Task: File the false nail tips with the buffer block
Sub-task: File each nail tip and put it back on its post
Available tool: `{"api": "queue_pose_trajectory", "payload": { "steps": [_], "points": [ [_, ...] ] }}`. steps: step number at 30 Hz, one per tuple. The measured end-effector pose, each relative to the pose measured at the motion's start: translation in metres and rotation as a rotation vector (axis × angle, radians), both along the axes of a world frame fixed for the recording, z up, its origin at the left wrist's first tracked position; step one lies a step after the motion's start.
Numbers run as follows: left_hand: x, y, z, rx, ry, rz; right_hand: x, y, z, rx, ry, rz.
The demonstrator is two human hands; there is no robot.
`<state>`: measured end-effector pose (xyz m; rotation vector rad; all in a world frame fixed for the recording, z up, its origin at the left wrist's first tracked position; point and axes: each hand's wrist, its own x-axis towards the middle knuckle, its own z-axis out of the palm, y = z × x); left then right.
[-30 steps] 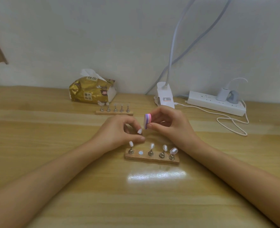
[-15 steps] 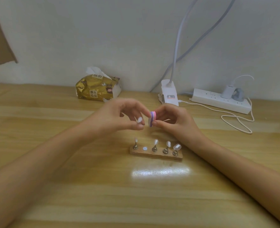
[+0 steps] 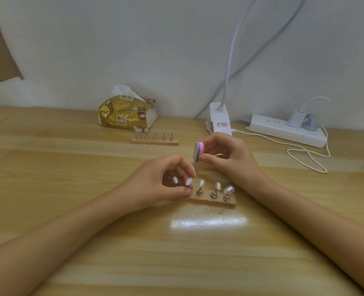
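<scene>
My right hand pinches a small pink and purple buffer block between thumb and fingers, held above the table. Below it a wooden holder carries several white false nail tips on little metal stands, such as the one at the right end. My left hand is at the holder's left end. Its thumb and fingers pinch the stand of the second nail tip. The first tip shows between the fingers. The holder's left part is hidden by that hand.
A second wooden holder with several stands sits farther back. Behind it lies a gold tissue pack. A white lamp clamp, a power strip and a looped white cable are at the back right.
My left hand came down from beside the buffer block to the holder, bringing the nail tip on its stand with it. The right hand stays raised with the block.
</scene>
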<state>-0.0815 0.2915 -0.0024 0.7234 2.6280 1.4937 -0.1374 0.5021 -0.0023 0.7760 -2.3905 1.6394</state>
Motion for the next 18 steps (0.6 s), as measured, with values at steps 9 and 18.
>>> {"api": "queue_pose_trajectory", "payload": {
  "steps": [9,18],
  "points": [
    [0.005,-0.004,0.002,-0.038,-0.023,0.040,0.000,0.000,0.001,0.000,-0.009,0.003],
    [0.012,-0.004,0.003,-0.055,-0.003,0.088,0.000,0.000,0.000,0.007,-0.028,0.014]
  ]
}}
